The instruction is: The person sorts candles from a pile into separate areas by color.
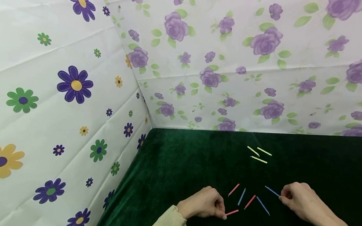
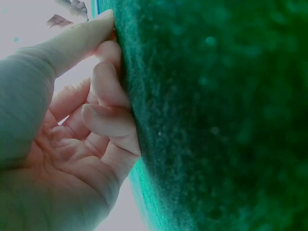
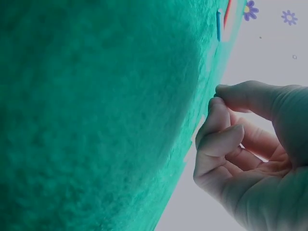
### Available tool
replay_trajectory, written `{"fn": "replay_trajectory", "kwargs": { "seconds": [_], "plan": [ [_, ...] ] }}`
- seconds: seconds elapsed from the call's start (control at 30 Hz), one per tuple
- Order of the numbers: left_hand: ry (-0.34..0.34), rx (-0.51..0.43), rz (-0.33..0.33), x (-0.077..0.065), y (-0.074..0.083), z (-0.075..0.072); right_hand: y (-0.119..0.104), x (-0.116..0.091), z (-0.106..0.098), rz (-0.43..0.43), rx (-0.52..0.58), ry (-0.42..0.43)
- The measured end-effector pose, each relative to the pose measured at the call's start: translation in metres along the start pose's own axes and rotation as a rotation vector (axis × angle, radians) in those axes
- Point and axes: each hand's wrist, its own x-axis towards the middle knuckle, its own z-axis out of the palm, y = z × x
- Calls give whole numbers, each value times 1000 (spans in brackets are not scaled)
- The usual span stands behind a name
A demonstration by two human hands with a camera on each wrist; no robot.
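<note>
My left hand (image 1: 204,202) pinches one end of a thin pink candle (image 1: 232,212) lying low over the green cloth. To the right, my right hand (image 1: 302,200) pinches the near end of a thin blue candle (image 1: 272,191), which points away to the left. Between the hands lie two more pink candles (image 1: 250,202) and two blue ones (image 1: 263,206), spread at various angles. The left wrist view shows the thumb and curled fingers (image 2: 108,89) against the cloth, the candle hidden. In the right wrist view, thumb and forefinger (image 3: 216,113) meet at their tips; the held candle is barely visible.
Three pale yellow candles (image 1: 259,159) lie farther back on the dark green velvet cloth (image 1: 189,158). A white sheet with purple roses (image 1: 211,77) hangs behind the table, and another with daisies (image 1: 76,85) stands along the left edge.
</note>
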Motion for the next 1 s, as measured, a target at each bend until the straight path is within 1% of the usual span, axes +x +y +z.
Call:
{"fn": "replay_trajectory", "kwargs": {
  "seconds": [0.23, 0.43, 0.57, 0.8, 1.0],
  "plan": [
    [1, 2, 1, 1, 0, 1, 11, 4, -7, 12, -17, 5],
    [6, 5, 4, 2, -1, 2, 22, 6, -12, 8, -24, 32],
    [5, 9, 0, 3, -2, 2, 28, 9, -17, 14, -25, 34],
    [0, 4, -7, 2, -2, 2, 39, 16, -23, 69, -25, 5],
    [-3, 6, -1, 2, -2, 1, 50, 21, -32, 97, -33, 7]
  ]
}}
